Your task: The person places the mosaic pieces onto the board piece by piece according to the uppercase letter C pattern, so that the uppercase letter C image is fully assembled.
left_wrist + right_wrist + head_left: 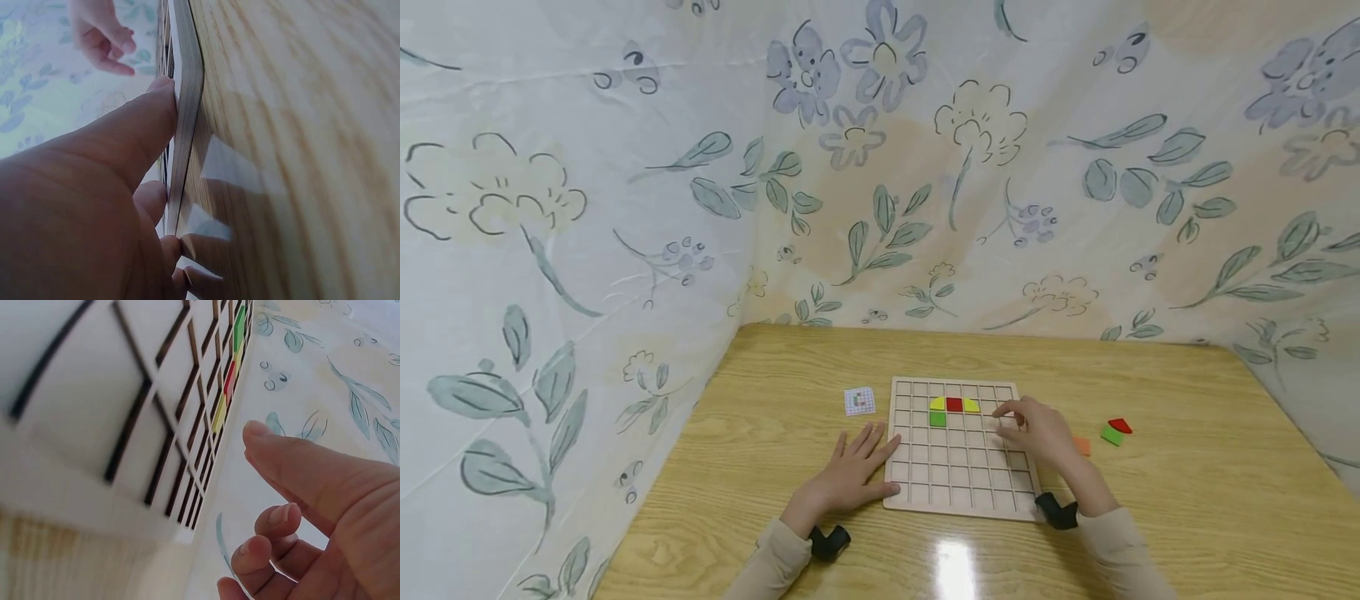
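Observation:
A pale wooden grid board [958,454] lies on the table. In its upper rows sit a red square [954,405] between two yellow curved-edged pieces [972,407], with a green square [937,419] below the left one. My left hand [853,473] lies with spread fingers at the board's left edge, thumb touching the rim in the left wrist view. Above the board's right side hovers my right hand [1037,429], fingers loosely bent. The right wrist view shows its thumb [294,459] apart from the bent fingers [265,544], holding nothing visible.
A small printed grid card [860,401] lies left of the board. To the right are a green piece [1112,435], a red piece [1120,426] touching it, and an orange piece [1082,446] partly behind my right hand. Flowered cloth [880,250] hangs behind the table.

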Demonstrator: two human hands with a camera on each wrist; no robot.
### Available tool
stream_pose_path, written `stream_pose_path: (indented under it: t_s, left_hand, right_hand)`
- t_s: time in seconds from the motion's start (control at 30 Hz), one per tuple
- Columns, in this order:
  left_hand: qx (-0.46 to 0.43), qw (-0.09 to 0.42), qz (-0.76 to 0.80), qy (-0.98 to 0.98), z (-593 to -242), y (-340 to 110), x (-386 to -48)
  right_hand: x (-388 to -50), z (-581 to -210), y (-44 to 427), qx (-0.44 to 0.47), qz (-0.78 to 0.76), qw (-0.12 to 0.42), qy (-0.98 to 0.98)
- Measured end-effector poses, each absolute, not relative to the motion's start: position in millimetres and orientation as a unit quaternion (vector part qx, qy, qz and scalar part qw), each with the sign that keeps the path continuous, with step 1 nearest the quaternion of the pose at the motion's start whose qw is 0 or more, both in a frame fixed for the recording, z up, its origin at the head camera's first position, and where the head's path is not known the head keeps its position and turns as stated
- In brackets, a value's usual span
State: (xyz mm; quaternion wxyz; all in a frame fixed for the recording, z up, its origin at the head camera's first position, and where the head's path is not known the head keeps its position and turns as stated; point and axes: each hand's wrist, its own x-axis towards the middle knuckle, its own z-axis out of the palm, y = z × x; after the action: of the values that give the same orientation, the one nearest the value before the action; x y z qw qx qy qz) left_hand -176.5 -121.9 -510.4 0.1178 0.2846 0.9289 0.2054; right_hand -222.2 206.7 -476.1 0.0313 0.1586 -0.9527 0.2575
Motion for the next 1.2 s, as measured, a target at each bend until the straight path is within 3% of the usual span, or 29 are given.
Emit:
stream_pose_path:
  t_s: [1.2]
  left_hand:
    - [0.285,0.115,0.205,0.929,-510.4,-120.5,-176.9]
  right_hand:
    - [-206.1,-468.3,287.5,0.132,0.239,0.037,-0.961]
